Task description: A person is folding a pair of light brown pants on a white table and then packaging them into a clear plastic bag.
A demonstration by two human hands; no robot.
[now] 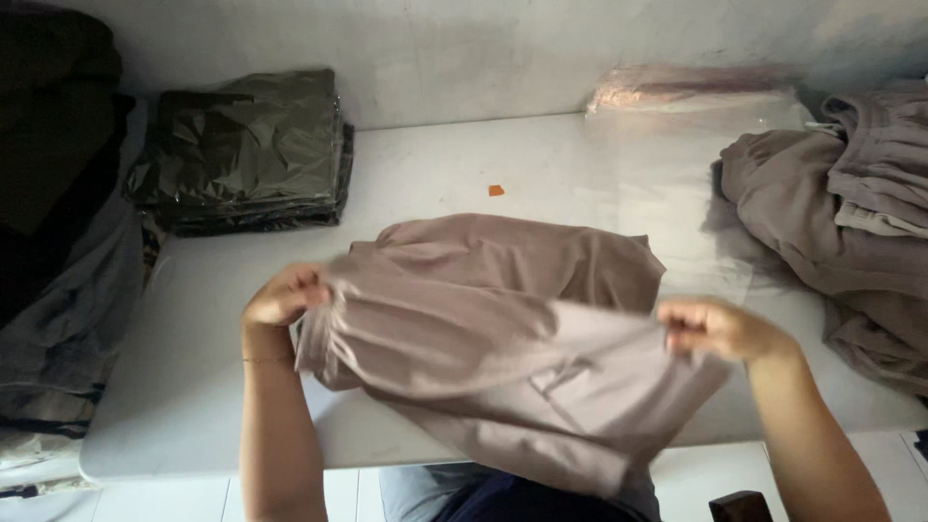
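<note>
Here both hands (285, 295) (720, 329) grip taupe garment (503, 338) (over table (193, 377)).

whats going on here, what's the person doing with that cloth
A person is holding a taupe garment spread between both hands over a white table. The left hand grips one edge and the right hand grips the opposite edge, with part of the fabric resting on the table and part hanging over its near edge. A pile of similar taupe garments sits to the right, a stack of dark bagged garments at the back left, and clear plastic bags by the wall.
</note>
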